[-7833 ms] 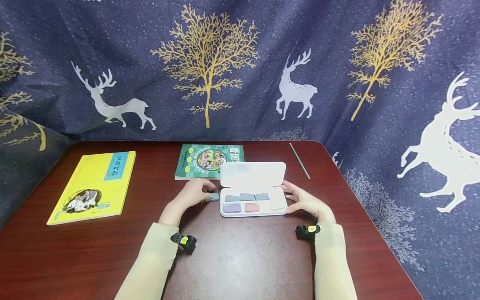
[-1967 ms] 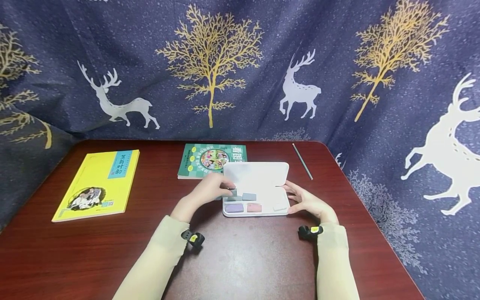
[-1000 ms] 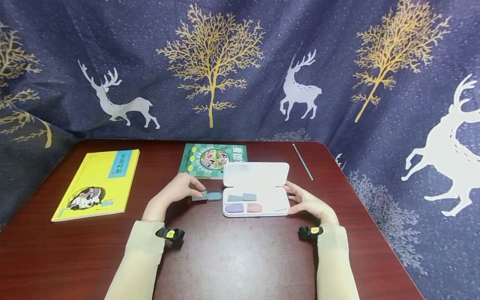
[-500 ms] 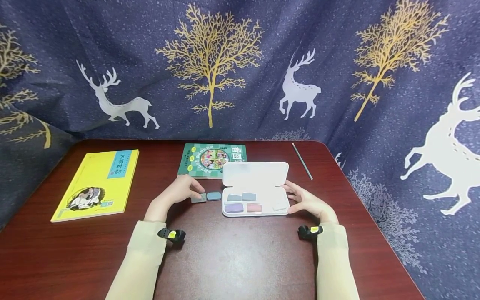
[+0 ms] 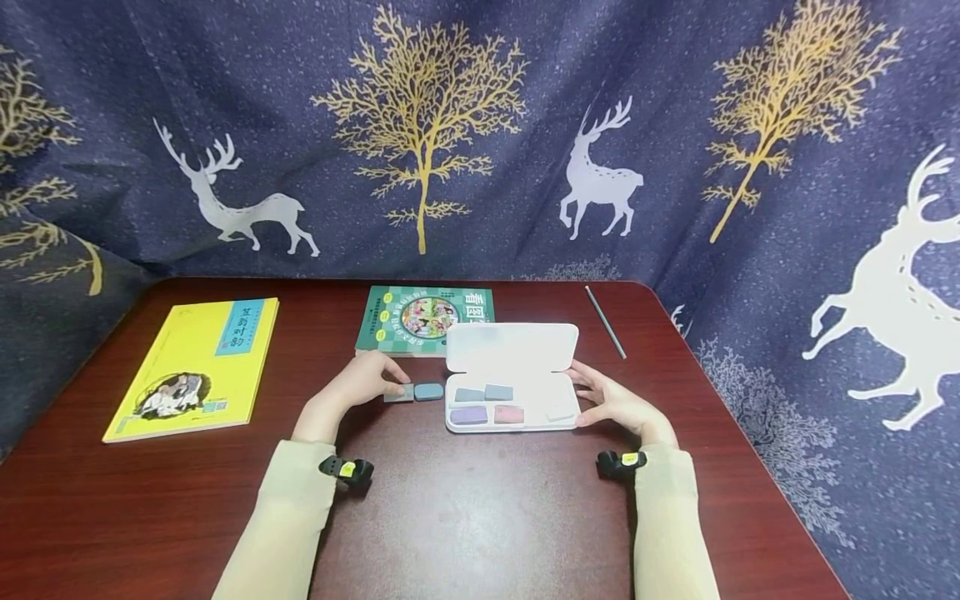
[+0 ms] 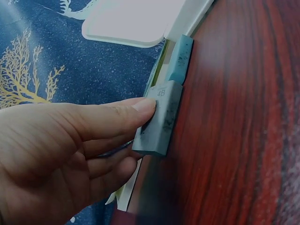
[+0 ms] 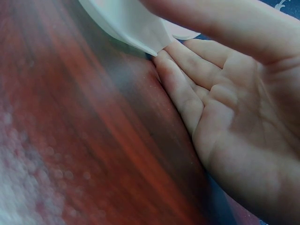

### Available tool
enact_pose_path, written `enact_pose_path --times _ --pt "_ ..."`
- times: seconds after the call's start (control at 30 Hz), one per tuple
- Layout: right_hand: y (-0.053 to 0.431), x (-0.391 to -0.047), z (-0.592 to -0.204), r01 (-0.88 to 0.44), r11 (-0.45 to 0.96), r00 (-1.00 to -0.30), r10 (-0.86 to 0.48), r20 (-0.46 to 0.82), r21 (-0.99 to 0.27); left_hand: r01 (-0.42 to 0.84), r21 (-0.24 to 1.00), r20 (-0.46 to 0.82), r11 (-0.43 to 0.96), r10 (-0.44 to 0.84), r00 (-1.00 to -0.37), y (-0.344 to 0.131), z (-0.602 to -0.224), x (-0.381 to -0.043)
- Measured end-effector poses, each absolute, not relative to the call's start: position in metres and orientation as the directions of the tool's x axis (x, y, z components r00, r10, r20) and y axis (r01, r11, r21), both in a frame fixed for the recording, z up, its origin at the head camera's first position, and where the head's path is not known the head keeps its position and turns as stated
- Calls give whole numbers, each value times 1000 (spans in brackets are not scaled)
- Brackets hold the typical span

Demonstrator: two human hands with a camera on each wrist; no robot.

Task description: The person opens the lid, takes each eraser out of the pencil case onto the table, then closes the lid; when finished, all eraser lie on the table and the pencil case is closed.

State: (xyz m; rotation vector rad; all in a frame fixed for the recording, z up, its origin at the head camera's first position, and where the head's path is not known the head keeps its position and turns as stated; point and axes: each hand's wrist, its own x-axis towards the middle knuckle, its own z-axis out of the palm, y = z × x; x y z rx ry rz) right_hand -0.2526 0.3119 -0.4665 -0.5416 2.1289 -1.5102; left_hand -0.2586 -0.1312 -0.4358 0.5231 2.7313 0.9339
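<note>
Grey eraser (image 6: 161,119) is pinched on table (image 5: 487,517) by left hand (image 5: 362,382), just beside blue eraser (image 5: 429,392); its "4B" mark is legible in left wrist view only. White case (image 5: 512,348) is held at its right end by right hand (image 5: 617,406); thumb tip is cut off in right wrist view.

The left hand (image 5: 360,381) pinches, its thumb (image 6: 126,115) set opposite the fingers (image 6: 112,177), the lower ones curled in. Well apart from it, the right hand (image 5: 617,402) grips with thumb spread from fingers. Both sleeved forearms (image 5: 667,525) reach forward, wrists (image 5: 318,423) bent, angling the hands toward each other.
</note>
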Motion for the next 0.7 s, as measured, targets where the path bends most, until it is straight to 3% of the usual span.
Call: enact_pose_path --times 0.7 --pt "312 -253 -467 -56 314 -809 -570 -141 -948 253 642 -89 724 397 -913 -131 -436 -255"
